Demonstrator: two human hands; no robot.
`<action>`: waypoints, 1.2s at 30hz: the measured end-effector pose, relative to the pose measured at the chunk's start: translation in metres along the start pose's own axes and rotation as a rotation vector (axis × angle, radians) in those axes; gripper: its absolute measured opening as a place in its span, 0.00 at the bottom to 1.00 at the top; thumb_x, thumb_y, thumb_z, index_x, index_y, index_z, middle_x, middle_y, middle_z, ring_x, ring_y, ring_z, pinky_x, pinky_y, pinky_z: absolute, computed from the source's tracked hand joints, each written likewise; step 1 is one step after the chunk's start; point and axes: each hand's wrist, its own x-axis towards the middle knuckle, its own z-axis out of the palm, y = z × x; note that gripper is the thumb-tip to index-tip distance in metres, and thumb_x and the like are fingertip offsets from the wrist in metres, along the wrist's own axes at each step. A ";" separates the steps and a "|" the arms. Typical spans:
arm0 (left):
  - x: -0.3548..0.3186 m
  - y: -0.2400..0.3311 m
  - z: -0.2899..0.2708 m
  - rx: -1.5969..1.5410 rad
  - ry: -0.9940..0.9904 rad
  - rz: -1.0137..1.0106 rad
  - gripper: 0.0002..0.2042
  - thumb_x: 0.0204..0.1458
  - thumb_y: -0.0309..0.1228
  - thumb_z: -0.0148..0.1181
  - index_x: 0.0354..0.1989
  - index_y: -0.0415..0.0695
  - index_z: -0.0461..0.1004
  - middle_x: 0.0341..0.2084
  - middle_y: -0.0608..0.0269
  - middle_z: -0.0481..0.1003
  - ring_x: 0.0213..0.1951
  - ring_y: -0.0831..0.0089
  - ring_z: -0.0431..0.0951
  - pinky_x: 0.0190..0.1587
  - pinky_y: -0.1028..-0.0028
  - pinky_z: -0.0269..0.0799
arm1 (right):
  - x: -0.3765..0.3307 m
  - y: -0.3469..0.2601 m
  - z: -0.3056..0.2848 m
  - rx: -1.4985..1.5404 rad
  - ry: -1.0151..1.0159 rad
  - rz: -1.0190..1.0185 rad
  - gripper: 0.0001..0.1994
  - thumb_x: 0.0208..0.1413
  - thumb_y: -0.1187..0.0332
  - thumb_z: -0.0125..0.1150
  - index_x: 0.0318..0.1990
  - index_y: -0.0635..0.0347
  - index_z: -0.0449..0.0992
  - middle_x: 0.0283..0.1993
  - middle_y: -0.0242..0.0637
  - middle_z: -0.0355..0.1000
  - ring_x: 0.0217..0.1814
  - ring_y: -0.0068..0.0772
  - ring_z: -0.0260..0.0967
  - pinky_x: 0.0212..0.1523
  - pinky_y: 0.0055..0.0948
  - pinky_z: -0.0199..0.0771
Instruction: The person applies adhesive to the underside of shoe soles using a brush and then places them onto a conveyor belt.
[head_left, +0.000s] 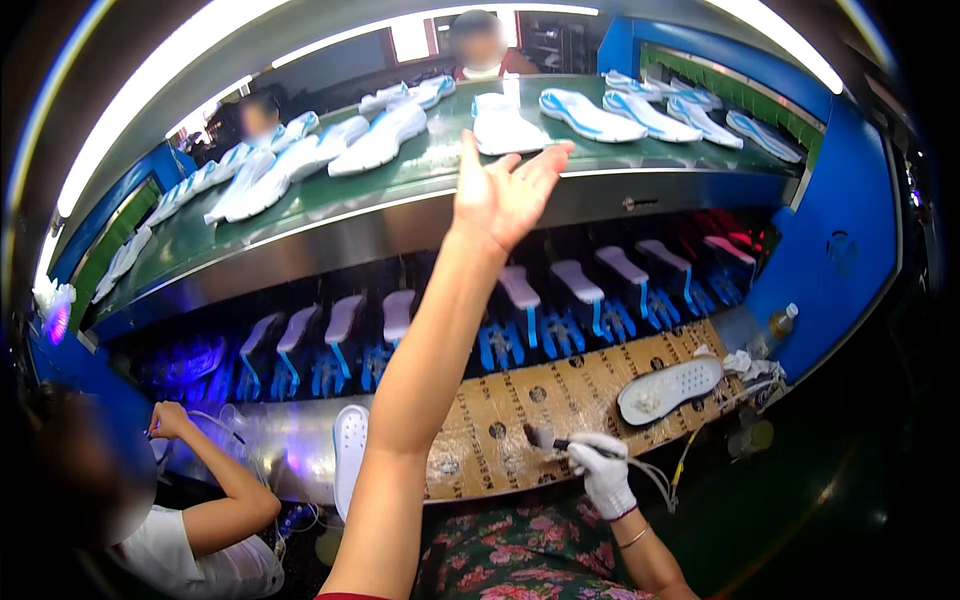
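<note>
My bare left hand (508,195) reaches far forward over the edge of the green conveyor belt (440,160), palm up and fingers spread. Just beyond its fingertips lies a white shoe sole with blue trim (500,122); whether they touch it I cannot tell. My right hand (603,472), in a white glove, is closed around a brush (543,437) with a dark handle and bristles pointing left. The brush is over a cardboard-covered ledge (500,430). A white sole (668,390) with a dark edge rests on that ledge, beyond my right hand. Another white sole (350,455) lies left of my left forearm.
More soles (380,140) line both sides of the belt. Below it, pink sole-shaped pads (575,281) on blue stands form a row. Crumpled white cloth (750,365) and a bottle (783,320) sit at the right. A co-worker's arm (225,480) is at the left; people stand beyond the belt.
</note>
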 end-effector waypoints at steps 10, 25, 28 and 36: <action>-0.027 0.174 -0.024 2.611 0.702 0.715 0.28 0.46 0.28 0.61 0.61 0.49 0.73 0.54 0.48 0.76 0.47 0.49 0.81 0.54 0.59 0.75 | -0.001 0.019 -0.001 0.065 -0.048 0.111 0.08 0.55 0.76 0.69 0.43 0.67 0.83 0.31 0.36 0.80 0.28 0.22 0.75 0.28 0.18 0.73; -0.282 0.132 -0.043 1.136 0.590 1.259 0.20 0.56 0.24 0.55 0.58 0.38 0.70 0.50 0.54 0.76 0.46 0.69 0.79 0.53 0.69 0.76 | 0.007 -0.037 0.003 0.551 -0.041 0.027 0.07 0.60 0.79 0.57 0.45 0.67 0.76 0.35 0.38 0.74 0.26 0.21 0.68 0.24 0.15 0.66; -0.312 0.073 -0.115 1.385 0.611 0.721 0.12 0.53 0.24 0.61 0.47 0.38 0.79 0.38 0.64 0.80 0.38 0.77 0.79 0.45 0.76 0.77 | -0.004 -0.054 0.025 0.595 -0.139 0.040 0.09 0.60 0.81 0.57 0.47 0.69 0.77 0.46 0.49 0.79 0.30 0.25 0.71 0.29 0.19 0.69; -0.385 -0.131 -0.221 0.265 0.666 -0.282 0.32 0.63 0.52 0.49 0.62 0.34 0.67 0.51 0.44 0.76 0.52 0.59 0.79 0.56 0.63 0.74 | -0.029 -0.044 0.088 0.149 -0.333 0.137 0.09 0.55 0.80 0.64 0.43 0.68 0.81 0.37 0.40 0.78 0.32 0.24 0.72 0.31 0.22 0.71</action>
